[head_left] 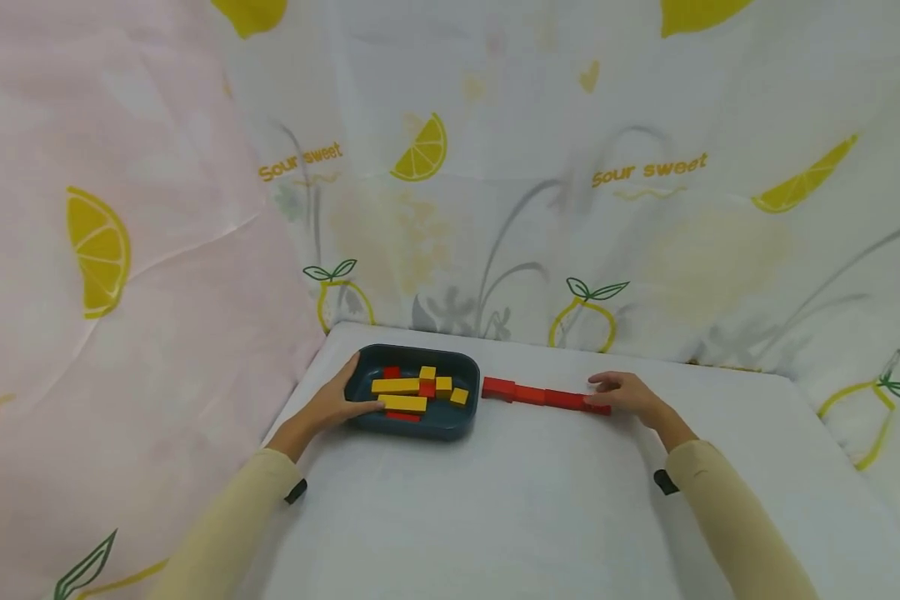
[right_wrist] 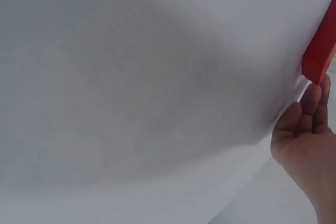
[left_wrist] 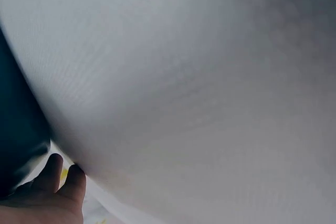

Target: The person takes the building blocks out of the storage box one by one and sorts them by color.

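In the head view my left hand (head_left: 336, 403) grips the left end of a dark blue tray (head_left: 420, 431), its thumb reaching over the rim beside a yellow block (head_left: 402, 404). Yellow and red blocks of different lengths lie inside the tray. To its right, several red blocks (head_left: 528, 394) form a slightly stepped row on the table. My right hand (head_left: 628, 393) pinches the red block at the row's right end, which shows in the right wrist view as a red block (right_wrist: 317, 59) right at the fingertips. The left wrist view shows two fingers (left_wrist: 73, 184) by the tray wall.
A white-covered table (head_left: 510, 508) lies under everything. Behind it and at the left hangs a cloth (head_left: 487, 217) printed with lemons and the words "Sour sweet", meeting the table's back edge just beyond the tray and the row.
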The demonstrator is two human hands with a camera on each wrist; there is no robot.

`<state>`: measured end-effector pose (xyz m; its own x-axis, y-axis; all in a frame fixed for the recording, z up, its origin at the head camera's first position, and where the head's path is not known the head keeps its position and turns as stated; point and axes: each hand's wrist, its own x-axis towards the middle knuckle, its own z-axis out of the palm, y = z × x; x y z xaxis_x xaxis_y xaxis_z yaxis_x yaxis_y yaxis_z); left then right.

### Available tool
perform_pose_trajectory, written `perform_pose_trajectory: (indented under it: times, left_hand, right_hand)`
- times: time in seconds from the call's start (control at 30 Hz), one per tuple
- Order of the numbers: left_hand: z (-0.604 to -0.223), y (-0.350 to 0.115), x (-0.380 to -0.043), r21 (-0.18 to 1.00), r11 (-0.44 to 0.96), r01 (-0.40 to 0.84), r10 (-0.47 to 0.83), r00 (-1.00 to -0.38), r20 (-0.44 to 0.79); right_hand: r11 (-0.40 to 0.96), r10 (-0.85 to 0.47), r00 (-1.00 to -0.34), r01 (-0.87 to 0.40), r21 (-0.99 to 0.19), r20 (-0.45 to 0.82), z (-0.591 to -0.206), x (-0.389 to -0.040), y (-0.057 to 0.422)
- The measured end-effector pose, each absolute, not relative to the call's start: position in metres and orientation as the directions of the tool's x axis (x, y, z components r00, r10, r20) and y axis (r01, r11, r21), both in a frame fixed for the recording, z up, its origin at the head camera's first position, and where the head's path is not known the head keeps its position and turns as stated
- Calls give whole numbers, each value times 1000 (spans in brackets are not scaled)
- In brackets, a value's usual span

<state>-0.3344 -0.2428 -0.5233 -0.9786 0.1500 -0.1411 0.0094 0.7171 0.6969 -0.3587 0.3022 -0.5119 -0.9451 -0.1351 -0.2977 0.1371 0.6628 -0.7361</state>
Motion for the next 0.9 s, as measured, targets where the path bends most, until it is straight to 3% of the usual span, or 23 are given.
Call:
perform_pose_trajectory:
  times: [0.2,0.47,0.9]
  left_hand:
    - [-524,-242,-332,697,717,-12,145,-975,-166]
    - [-522,-244,-332,700,714,11,155,-977,-143]
    - [-525,-245,-333,700,714,-5,142,-978,-152]
  right_hand:
    - [650,-106,-972,92,-755,-209,-503,-359,287]
    - [625,-203,-979,-103,-774,-33,-475,-357,240]
    - [491,-489,-869,-348,-799,78,-462,-338,170]
